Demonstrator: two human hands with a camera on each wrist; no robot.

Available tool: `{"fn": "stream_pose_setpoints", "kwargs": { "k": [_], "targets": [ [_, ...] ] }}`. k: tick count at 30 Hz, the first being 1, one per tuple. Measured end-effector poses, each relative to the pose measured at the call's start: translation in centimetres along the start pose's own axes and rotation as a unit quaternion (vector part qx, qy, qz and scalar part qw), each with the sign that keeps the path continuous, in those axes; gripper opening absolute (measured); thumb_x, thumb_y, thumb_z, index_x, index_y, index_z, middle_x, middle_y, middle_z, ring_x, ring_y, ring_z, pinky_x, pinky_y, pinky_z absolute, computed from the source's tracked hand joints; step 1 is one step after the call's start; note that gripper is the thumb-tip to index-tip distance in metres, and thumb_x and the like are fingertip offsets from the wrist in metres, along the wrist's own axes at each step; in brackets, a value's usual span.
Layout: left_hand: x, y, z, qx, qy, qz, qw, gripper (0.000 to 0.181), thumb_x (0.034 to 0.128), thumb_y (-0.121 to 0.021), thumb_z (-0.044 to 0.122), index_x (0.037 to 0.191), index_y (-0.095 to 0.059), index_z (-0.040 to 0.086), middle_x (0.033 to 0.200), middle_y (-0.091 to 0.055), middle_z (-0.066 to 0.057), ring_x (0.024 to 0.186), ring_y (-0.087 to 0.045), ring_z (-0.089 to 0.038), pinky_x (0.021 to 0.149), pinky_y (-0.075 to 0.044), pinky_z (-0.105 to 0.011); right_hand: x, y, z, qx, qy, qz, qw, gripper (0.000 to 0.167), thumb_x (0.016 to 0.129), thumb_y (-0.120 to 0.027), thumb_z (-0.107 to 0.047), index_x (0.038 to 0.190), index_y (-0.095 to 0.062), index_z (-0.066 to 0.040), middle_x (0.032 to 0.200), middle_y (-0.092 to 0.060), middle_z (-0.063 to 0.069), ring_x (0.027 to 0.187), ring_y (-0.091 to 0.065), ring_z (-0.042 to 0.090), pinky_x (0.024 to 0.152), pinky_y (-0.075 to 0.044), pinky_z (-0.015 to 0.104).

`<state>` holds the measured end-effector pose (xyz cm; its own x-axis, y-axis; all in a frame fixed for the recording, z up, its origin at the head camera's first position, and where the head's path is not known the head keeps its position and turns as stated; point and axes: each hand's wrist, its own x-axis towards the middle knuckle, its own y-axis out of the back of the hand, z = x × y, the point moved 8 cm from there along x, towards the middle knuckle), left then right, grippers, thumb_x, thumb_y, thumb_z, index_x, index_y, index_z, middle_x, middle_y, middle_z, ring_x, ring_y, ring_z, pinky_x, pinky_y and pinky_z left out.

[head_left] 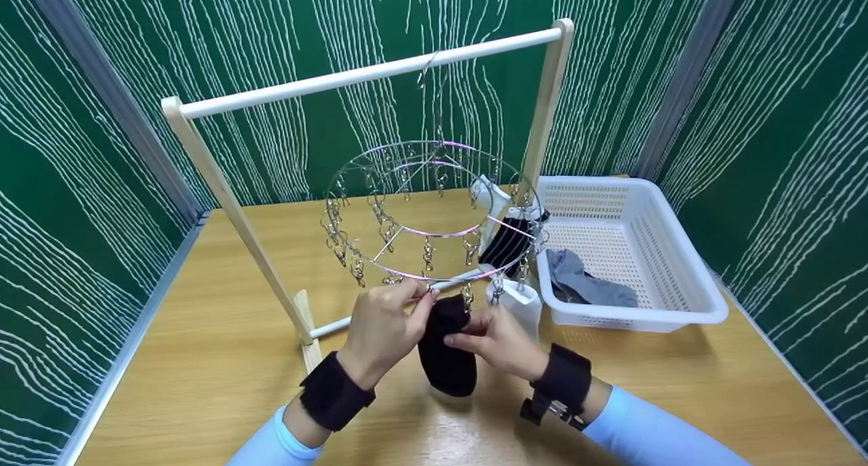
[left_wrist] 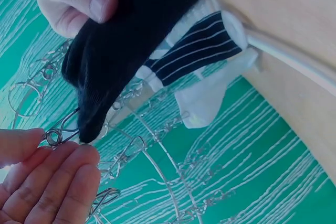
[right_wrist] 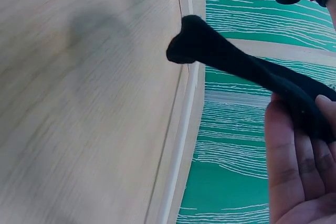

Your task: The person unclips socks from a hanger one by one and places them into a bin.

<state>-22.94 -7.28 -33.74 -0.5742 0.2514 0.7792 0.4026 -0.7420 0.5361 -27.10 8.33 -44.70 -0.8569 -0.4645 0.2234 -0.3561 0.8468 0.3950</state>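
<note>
A black sock hangs below the front edge of a round metal clip hanger. My right hand grips the sock's upper side between thumb and fingers. With thumb and forefinger, my left hand pinches a wire clip at one corner of the sock's opening. In the left wrist view the clip's tip meets the black fabric; whether it bites is unclear. To the right, a white sock, a black-and-white striped sock and another white sock hang around the ring.
The hanger hooks over the white bar of a wooden stand. A white basket on the right holds grey socks. Several loose clips dangle around the ring. Green walls surround the wooden table.
</note>
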Motion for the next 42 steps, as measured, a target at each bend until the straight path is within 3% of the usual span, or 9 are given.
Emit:
{"fn": "stream_pose_setpoints", "kwargs": {
  "k": [8,12,14,19,21,23,27,34,42],
  "targets": [
    [0.0,0.2,-0.5,-0.006,0.014,0.0,0.9999,0.007,0.0898,-0.083,0.004,0.086,-0.077,0.006,0.087,-0.083,-0.007,0.08,-0.082,-0.019,0.069,-0.066,-0.035,-1.2,0.4,0.3,-0.026,-0.009,-0.04,0.9988,0.009,0.091,-0.084,-0.006,0.091,-0.083,0.003,0.077,-0.08,0.018,0.056,-0.056,-0.005,0.052,-0.044,0.013],
    [-0.1,0.3,-0.6,-0.003,0.022,0.002,0.9998,0.006,0.0897,-0.084,0.006,0.087,-0.078,0.006,0.087,-0.084,-0.007,0.081,-0.083,-0.02,0.07,-0.066,-0.036,-1.8,1.0,-0.1,-0.049,0.014,-0.055,0.9972,0.024,0.09,-0.086,-0.007,0.072,-0.075,0.003,0.056,-0.064,0.01,0.049,-0.04,-0.009,0.045,-0.031,0.012],
    [-0.1,0.4,-0.7,0.0,0.028,0.001,0.9996,0.007,0.0899,-0.084,0.008,0.088,-0.078,0.006,0.087,-0.084,-0.007,0.081,-0.083,-0.021,0.069,-0.066,-0.038,-2.2,1.5,-0.4,-0.058,0.024,-0.06,0.9962,0.03,0.09,-0.086,-0.008,0.066,-0.071,0.002,0.053,-0.057,0.005,0.049,-0.038,-0.009,0.045,-0.031,0.013],
    [-0.3,0.4,-0.9,0.012,0.046,-0.004,0.9989,0.01,0.0901,-0.086,0.01,0.088,-0.077,0.006,0.085,-0.083,-0.009,0.078,-0.082,-0.023,0.067,-0.066,-0.041,-2.9,2.5,-1.5,-0.044,0.058,-0.09,0.9933,0.008,0.093,-0.083,-0.005,0.086,-0.083,0.0,0.077,-0.08,0.012,0.064,-0.069,0.002,0.063,-0.059,0.019],
    [-0.4,0.4,-0.9,0.018,0.049,-0.004,0.9986,0.011,0.0898,-0.086,0.011,0.088,-0.077,0.006,0.083,-0.082,-0.009,0.077,-0.081,-0.023,0.066,-0.065,-0.041,-3.1,3.0,-2.2,-0.035,0.082,-0.101,0.9909,0.004,0.093,-0.081,-0.002,0.094,-0.084,0.001,0.086,-0.083,0.014,0.073,-0.078,0.011,0.072,-0.064,0.023],
    [-0.4,0.4,-0.9,0.023,0.049,-0.002,0.9985,0.012,0.0893,-0.087,0.011,0.087,-0.076,0.007,0.083,-0.082,-0.008,0.076,-0.081,-0.023,0.066,-0.065,-0.041,-3.3,3.6,-2.9,-0.03,0.104,-0.106,0.9885,0.004,0.093,-0.08,0.002,0.095,-0.083,0.002,0.086,-0.082,0.016,0.072,-0.08,0.019,0.07,-0.065,0.026],
    [-0.4,0.5,-1.0,0.024,0.049,0.004,0.9985,0.011,0.0884,-0.088,0.011,0.089,-0.077,0.007,0.085,-0.083,-0.006,0.078,-0.081,-0.021,0.067,-0.065,-0.04,-3.5,5.6,-4.3,-0.025,0.132,-0.093,0.9866,0.003,0.093,-0.079,0.005,0.095,-0.082,0.006,0.086,-0.082,0.019,0.072,-0.081,0.016,0.065,-0.066,0.028],
    [-0.4,0.6,-1.0,0.018,0.046,0.005,0.9988,0.011,0.0881,-0.088,0.011,0.09,-0.078,0.007,0.085,-0.083,-0.006,0.079,-0.082,-0.021,0.068,-0.066,-0.039,-3.3,10.0,-6.5,-0.035,0.124,-0.042,0.9907,0.01,0.092,-0.078,0.008,0.103,-0.08,0.009,0.096,-0.081,0.022,0.087,-0.08,0.002,0.073,-0.066,0.028],
    [-0.5,0.7,-1.1,0.022,0.044,0.01,0.9987,0.013,0.0871,-0.089,0.01,0.087,-0.077,0.006,0.084,-0.083,-0.006,0.079,-0.082,-0.021,0.068,-0.066,-0.039,-2.7,15.0,-8.6,-0.066,0.175,0.032,0.9819,0.014,0.084,-0.075,0.022,0.092,-0.079,0.01,0.084,-0.079,0.023,0.077,-0.078,-0.002,0.065,-0.063,0.021]
  ]
}}
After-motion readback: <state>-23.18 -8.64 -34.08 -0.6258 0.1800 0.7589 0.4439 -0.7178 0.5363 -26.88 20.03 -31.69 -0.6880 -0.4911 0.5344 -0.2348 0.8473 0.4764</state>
